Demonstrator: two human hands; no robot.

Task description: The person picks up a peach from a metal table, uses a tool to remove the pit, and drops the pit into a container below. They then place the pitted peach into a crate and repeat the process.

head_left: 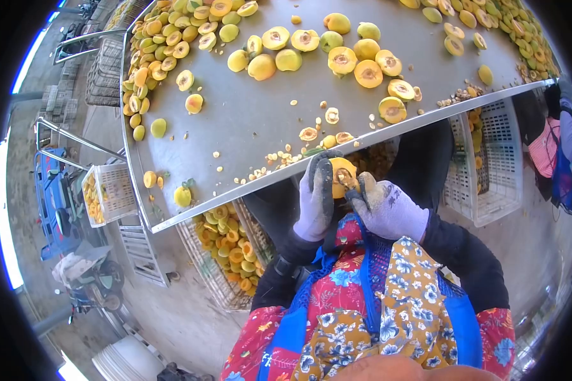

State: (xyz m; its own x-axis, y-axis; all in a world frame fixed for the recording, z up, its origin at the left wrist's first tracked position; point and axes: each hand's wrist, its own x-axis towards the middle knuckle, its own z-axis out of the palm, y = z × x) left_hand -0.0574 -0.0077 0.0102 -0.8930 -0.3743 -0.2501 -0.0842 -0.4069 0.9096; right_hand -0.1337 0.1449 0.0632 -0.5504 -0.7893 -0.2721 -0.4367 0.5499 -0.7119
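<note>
At the table's front edge, my left hand (318, 193), in a pale glove with dark, dirty fingers, cups a yellow-orange peach half (343, 174). The fruit's cut face is turned up and shows a brown, ragged pit hollow. My right hand (388, 202), gloved alike, is closed against the fruit's right side, its fingertips at the hollow. Whether a small tool sits in those fingers is hidden. Just beyond my hands, pit pieces (308, 134) and another pit (332, 115) lie on the metal table (248, 127).
Whole and halved peaches (288, 60) lie across the table, with heaps at far left (171, 38) and right (521, 38). Below stand a crate of peach halves (225, 247) and a white crate (499, 159). Another person's sleeve (569, 130) shows at far right. A white basket (111, 193) stands left.
</note>
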